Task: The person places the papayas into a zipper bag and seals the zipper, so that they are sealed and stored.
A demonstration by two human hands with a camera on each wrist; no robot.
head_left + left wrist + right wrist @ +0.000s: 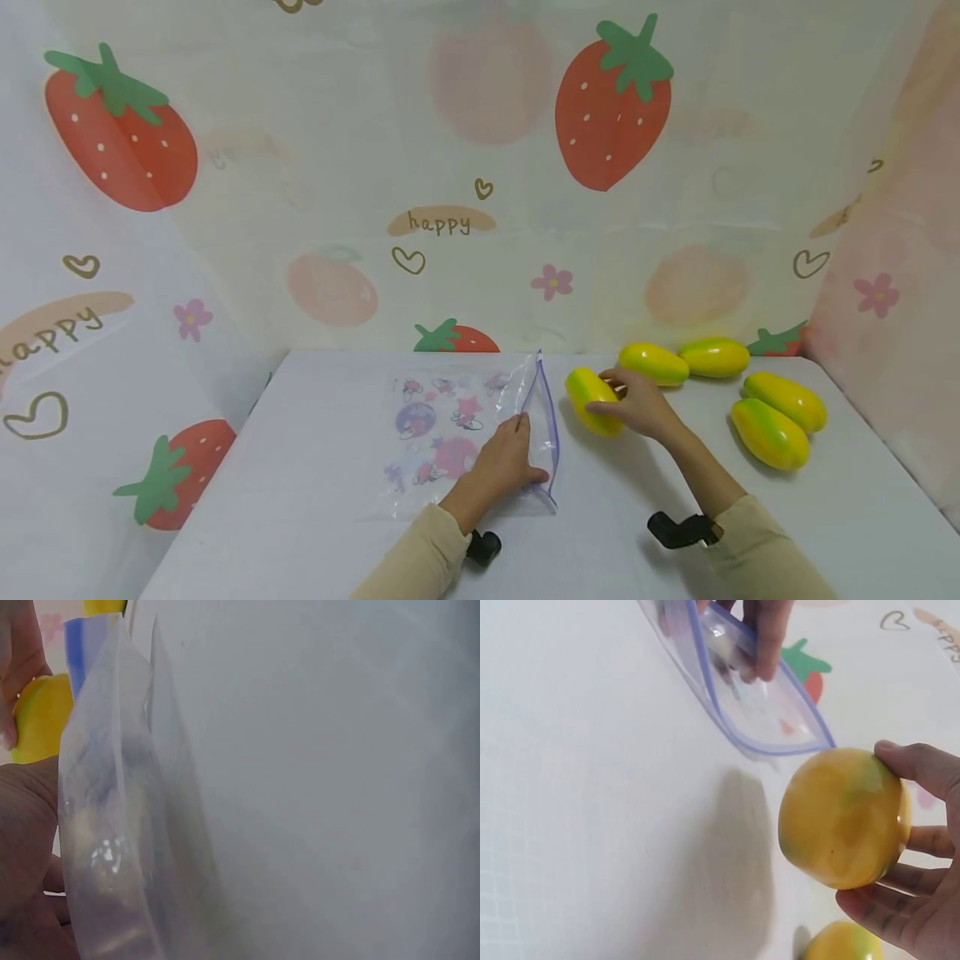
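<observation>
A clear plastic zip bag (pixel 456 442) with pink and purple cartoon prints lies flat, its purple-edged mouth (pixel 555 425) gaping to the right. My left hand (pixel 498 458) holds the bag near that mouth. In the right wrist view, its fingers (pixel 771 637) reach in at the opening. My right hand (pixel 637 402) grips a glossy yellow-green mango (pixel 588 400) from its right side, thumb and fingers spread around it. The mango (pixel 844 817) is just outside the bag's mouth. Only part of my left hand (pixel 26 847) shows beside the film in the left wrist view.
Two more mangoes (pixel 654 364) lie near the back edge behind my right hand. Another pair (pixel 771 433) rests at the right side of the white table (pixel 300 467). A printed curtain (pixel 337 167) stands behind the table. Black wrist mounts (pixel 678 530) hang below the sleeves.
</observation>
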